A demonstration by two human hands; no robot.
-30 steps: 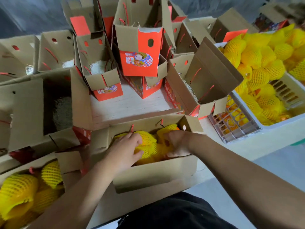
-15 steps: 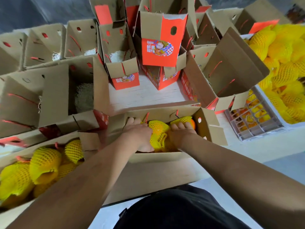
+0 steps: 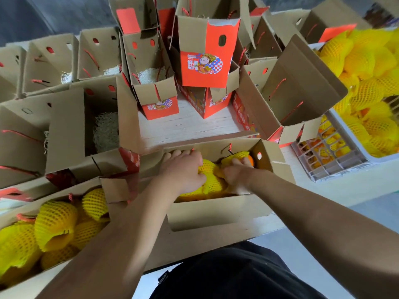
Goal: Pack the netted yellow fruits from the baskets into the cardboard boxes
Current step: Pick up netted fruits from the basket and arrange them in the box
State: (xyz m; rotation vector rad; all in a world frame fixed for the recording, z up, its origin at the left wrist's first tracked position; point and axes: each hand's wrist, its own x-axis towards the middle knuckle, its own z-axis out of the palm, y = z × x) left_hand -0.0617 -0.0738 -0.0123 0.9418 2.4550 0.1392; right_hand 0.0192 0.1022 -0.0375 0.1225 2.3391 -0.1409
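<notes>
Currently, fruit is being settled into the near open brown cardboard box point(image 3: 216, 210) by both hands.

Left hand point(image 3: 183, 169) is laid over a yellow foam-netted fruit point(image 3: 208, 167) with fingers curled against it; right hand point(image 3: 237, 172) is pressed on a second netted fruit point(image 3: 237, 155) at the box's right end; whether either is truly gripped cannot be told. One packed box of netted fruit point(image 3: 54, 225) is noted at near left. Several empty printed red-and-brown boxes point(image 3: 207, 61) are stood at far centre and left. White slatted plastic basket point(image 3: 336, 160) at right is seen well stocked, so most packing is judged outstanding.
</notes>
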